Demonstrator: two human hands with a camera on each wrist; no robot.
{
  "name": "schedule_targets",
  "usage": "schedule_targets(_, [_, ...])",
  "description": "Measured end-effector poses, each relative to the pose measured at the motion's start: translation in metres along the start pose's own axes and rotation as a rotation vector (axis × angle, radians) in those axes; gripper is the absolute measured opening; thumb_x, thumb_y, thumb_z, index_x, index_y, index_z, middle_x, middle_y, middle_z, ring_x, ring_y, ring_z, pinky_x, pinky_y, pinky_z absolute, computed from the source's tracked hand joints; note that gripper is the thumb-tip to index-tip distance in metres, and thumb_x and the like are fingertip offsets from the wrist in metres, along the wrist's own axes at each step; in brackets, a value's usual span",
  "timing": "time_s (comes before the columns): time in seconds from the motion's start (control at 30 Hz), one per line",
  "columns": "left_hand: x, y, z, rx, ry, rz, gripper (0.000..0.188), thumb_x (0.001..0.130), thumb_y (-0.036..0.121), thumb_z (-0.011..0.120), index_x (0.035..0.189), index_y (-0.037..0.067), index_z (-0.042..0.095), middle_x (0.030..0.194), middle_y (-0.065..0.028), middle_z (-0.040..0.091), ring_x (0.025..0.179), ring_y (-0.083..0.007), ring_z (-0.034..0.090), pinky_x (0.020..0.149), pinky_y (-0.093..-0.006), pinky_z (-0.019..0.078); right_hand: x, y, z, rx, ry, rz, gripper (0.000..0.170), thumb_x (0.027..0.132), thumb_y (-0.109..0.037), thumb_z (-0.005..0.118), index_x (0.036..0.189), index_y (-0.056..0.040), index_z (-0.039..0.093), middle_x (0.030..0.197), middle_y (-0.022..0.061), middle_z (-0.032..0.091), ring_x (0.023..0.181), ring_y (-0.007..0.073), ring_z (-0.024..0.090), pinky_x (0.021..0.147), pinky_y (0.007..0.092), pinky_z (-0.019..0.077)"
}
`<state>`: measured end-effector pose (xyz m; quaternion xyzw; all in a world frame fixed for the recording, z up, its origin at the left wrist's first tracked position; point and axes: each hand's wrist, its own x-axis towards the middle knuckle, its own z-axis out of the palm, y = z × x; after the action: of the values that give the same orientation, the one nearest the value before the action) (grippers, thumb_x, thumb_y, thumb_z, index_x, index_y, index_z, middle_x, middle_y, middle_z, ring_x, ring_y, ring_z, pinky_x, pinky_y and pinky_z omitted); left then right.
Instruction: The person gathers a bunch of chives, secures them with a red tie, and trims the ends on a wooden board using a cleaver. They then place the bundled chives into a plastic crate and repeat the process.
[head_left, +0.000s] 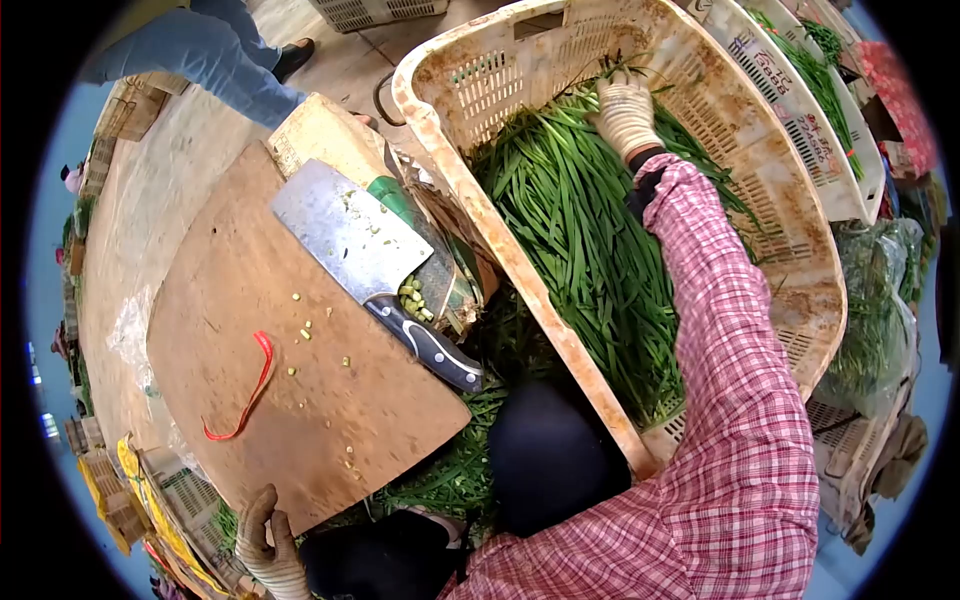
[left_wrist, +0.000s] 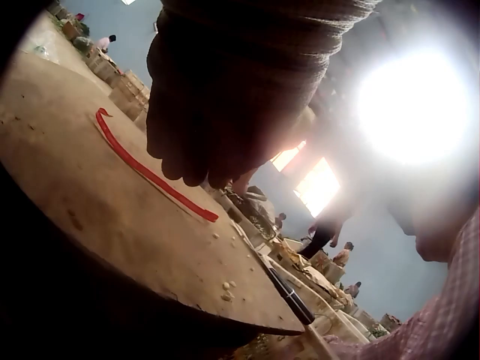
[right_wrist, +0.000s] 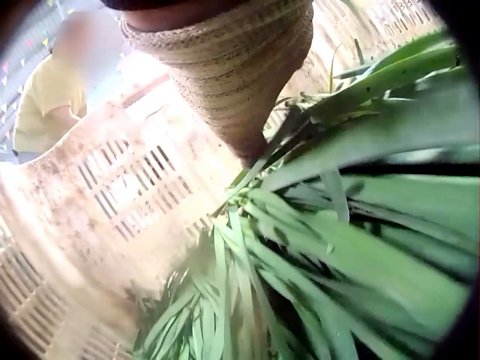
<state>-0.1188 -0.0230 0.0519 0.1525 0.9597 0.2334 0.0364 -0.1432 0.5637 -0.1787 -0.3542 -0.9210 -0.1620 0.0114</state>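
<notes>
My gloved right hand (head_left: 626, 112) reaches into the far end of a stained plastic crate (head_left: 560, 300), its fingertips down among long flat green leaves (head_left: 570, 190) that look like garlic chives. In the right wrist view the knit glove (right_wrist: 232, 82) narrows to where the stem ends bunch together; the fingers are mostly hidden there, and I cannot tell whether they grip. My gloved left hand (head_left: 268, 545) is at the near edge of a wooden board (head_left: 230, 290), loosely bent and empty. A red strip (head_left: 258, 385) lies on the board, also in the left wrist view.
A cleaver (head_left: 350, 225) with a black handle lies across the board's right edge, chopped green bits around it. Another crate (head_left: 790, 110) with greens stands at the right. A person in jeans (head_left: 200, 60) is beyond the board. Loose greens (head_left: 440, 480) lie below the board.
</notes>
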Motion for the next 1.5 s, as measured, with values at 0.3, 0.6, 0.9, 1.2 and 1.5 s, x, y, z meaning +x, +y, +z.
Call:
schedule_targets(0.3, [-0.002, -0.012, 0.004, 0.023, 0.006, 0.072, 0.023, 0.084, -0.007, 0.061, 0.105, -0.001, 0.067, 0.100, -0.0144, 0.070, 0.093, -0.0224, 0.066, 0.085, -0.0317, 0.0503, 0.015, -0.001, 0.025, 0.005, -0.034, -0.140, 0.020, 0.078, -0.018, 0.056, 0.094, -0.0101, 0.067, 0.098, 0.0128, 0.067, 0.104, 0.0292, 0.059, 0.088, 0.0454, 0.0429])
schedule_targets(0.6, [-0.004, -0.025, 0.000, 0.064, 0.012, 0.146, 0.020, 0.082, -0.006, 0.064, 0.101, 0.000, 0.068, 0.097, -0.0142, 0.070, 0.091, -0.0238, 0.067, 0.084, -0.0335, 0.0505, 0.009, -0.026, 0.007, 0.236, -0.297, 0.208, 0.086, 0.081, -0.066, 0.055, 0.133, 0.0015, 0.043, 0.120, 0.0225, 0.059, 0.119, 0.0338, 0.052, 0.099, 0.0406, 0.0412])
schedule_targets(0.9, [-0.008, -0.022, 0.013, 0.058, -0.015, 0.128, 0.019, 0.085, -0.003, 0.064, 0.103, -0.001, 0.068, 0.095, -0.0141, 0.070, 0.084, -0.0229, 0.067, 0.075, -0.0299, 0.0522, 0.002, -0.063, -0.021, 0.207, -0.441, 0.258, 0.107, 0.066, -0.062, 0.075, 0.139, 0.0022, 0.030, 0.133, 0.0194, 0.047, 0.123, 0.0319, 0.047, 0.096, 0.0404, 0.0438])
schedule_targets(1.2, [-0.006, -0.021, 0.014, 0.063, -0.045, 0.152, 0.018, 0.084, -0.006, 0.064, 0.102, -0.003, 0.066, 0.097, -0.0161, 0.069, 0.086, -0.0242, 0.067, 0.076, -0.0311, 0.0529, 0.019, -0.052, -0.052, 0.030, -0.694, -0.226, 0.084, 0.065, -0.066, 0.071, 0.123, -0.0072, 0.061, 0.125, 0.0128, 0.060, 0.112, 0.0294, 0.059, 0.092, 0.0453, 0.0454])
schedule_targets(1.5, [-0.016, -0.048, 0.017, -0.006, -0.009, 0.018, 0.020, 0.085, -0.002, 0.061, 0.104, -0.002, 0.065, 0.105, -0.0155, 0.067, 0.098, -0.0258, 0.065, 0.087, -0.0348, 0.0514, 0.033, -0.048, 0.050, 0.960, -0.573, -0.192, 0.111, 0.055, -0.054, 0.086, 0.133, 0.0102, 0.040, 0.131, 0.0232, 0.051, 0.120, 0.0334, 0.052, 0.101, 0.0354, 0.0417])
